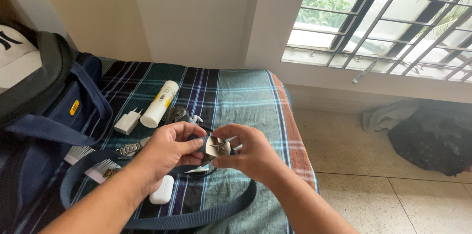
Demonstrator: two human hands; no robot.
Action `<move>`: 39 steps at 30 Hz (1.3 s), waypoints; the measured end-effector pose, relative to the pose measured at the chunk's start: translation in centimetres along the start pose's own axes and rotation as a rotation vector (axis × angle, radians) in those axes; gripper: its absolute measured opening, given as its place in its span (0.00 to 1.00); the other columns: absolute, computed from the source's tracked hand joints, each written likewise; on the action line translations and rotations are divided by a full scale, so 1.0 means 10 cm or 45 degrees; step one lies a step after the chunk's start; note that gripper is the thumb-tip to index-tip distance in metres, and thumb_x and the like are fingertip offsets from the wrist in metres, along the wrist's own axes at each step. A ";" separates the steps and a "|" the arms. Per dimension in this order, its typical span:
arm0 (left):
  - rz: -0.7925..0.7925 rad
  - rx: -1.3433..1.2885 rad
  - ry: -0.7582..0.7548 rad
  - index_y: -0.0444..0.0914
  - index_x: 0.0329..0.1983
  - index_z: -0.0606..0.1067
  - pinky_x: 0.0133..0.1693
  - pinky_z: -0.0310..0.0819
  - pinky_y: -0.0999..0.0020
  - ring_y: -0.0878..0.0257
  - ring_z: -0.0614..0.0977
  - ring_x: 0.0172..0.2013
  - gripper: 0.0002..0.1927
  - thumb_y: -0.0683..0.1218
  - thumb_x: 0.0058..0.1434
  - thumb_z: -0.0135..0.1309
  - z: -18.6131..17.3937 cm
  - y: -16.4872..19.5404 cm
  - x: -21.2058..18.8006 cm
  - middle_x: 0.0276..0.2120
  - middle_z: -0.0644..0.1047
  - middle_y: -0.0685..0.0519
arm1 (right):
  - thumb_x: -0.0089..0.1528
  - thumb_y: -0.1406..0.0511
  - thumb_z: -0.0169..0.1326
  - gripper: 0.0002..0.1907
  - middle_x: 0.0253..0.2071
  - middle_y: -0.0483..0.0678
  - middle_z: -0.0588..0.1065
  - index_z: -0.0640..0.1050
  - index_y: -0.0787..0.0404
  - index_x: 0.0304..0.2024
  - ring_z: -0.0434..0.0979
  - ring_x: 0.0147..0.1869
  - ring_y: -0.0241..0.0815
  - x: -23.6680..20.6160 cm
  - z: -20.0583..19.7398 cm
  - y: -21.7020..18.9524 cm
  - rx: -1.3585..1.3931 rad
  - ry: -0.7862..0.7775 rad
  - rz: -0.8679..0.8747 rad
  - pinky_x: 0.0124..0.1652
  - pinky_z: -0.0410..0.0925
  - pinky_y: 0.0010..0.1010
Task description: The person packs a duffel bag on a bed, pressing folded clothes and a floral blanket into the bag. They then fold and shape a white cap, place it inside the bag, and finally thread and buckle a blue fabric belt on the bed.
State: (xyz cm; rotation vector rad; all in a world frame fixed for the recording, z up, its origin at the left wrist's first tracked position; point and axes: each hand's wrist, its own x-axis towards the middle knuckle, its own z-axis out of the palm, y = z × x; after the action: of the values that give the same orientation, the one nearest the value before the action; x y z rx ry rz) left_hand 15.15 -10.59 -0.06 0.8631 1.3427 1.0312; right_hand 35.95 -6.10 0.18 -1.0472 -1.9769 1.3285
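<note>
Head view, centre of frame — item one: a small dark metal buckle with a star on its face (215, 146), held above the bed. My left hand (169, 153) pinches its left edge between thumb and fingers; my right hand (248, 154) pinches the right edge the same way. A dark strap or cord seems to trail beneath it; I cannot tell how it attaches.

Lower centre: white earbud case (162, 189), touching the left wrist's underside or just below it.

Left of centre: white tube (159, 97), white charger plug (128, 122), metal watch band (132, 149), all on the checked bedsheet (236, 91).

Far left: navy bag (54, 116), its strap (196, 217) looping under both forearms.

Risks, as I judge them — the fingertip grip is shallow, so the buckle could slip onto the sheet; a forearm dropping could snag the bag strap or nudge the case.
</note>
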 end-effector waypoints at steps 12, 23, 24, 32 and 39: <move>0.043 0.020 0.195 0.35 0.47 0.81 0.37 0.80 0.68 0.65 0.81 0.31 0.11 0.39 0.62 0.56 -0.31 0.03 0.06 0.33 0.81 0.53 | 0.46 0.71 0.70 0.27 0.46 0.46 0.83 0.81 0.61 0.49 0.83 0.50 0.39 0.01 -0.07 0.11 0.026 0.020 0.018 0.47 0.78 0.33; 0.097 -0.008 0.451 0.37 0.47 0.82 0.39 0.80 0.69 0.65 0.81 0.33 0.11 0.39 0.63 0.54 -0.44 0.02 0.01 0.35 0.82 0.52 | 0.47 0.71 0.69 0.27 0.46 0.48 0.82 0.81 0.64 0.50 0.83 0.49 0.39 0.01 -0.19 0.08 0.196 0.057 0.068 0.48 0.76 0.32; 0.112 -0.015 0.469 0.36 0.47 0.82 0.39 0.80 0.69 0.65 0.81 0.33 0.11 0.39 0.63 0.54 -0.46 0.03 0.00 0.36 0.81 0.52 | 0.47 0.71 0.69 0.27 0.46 0.48 0.83 0.81 0.64 0.51 0.82 0.49 0.39 0.01 -0.22 0.06 0.177 0.063 0.074 0.48 0.76 0.32; 0.245 0.017 0.647 0.38 0.46 0.82 0.37 0.77 0.70 0.66 0.80 0.31 0.10 0.38 0.64 0.54 -0.61 0.09 0.05 0.34 0.82 0.52 | 0.49 0.68 0.70 0.29 0.48 0.49 0.82 0.79 0.65 0.53 0.82 0.51 0.39 0.06 -0.36 -0.02 0.238 0.056 0.005 0.51 0.75 0.31; 0.311 -0.013 0.786 0.38 0.46 0.82 0.35 0.74 0.74 0.67 0.79 0.31 0.11 0.37 0.63 0.54 -0.74 0.08 0.09 0.34 0.81 0.53 | 0.49 0.68 0.70 0.29 0.47 0.51 0.82 0.80 0.67 0.53 0.81 0.52 0.40 0.06 -0.43 -0.07 0.229 0.139 -0.025 0.52 0.75 0.33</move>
State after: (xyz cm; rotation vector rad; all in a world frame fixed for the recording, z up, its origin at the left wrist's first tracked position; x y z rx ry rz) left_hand 7.70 -10.04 -0.09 0.7383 1.7652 1.5781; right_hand 38.74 -3.51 2.45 -0.9911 -1.7483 1.3800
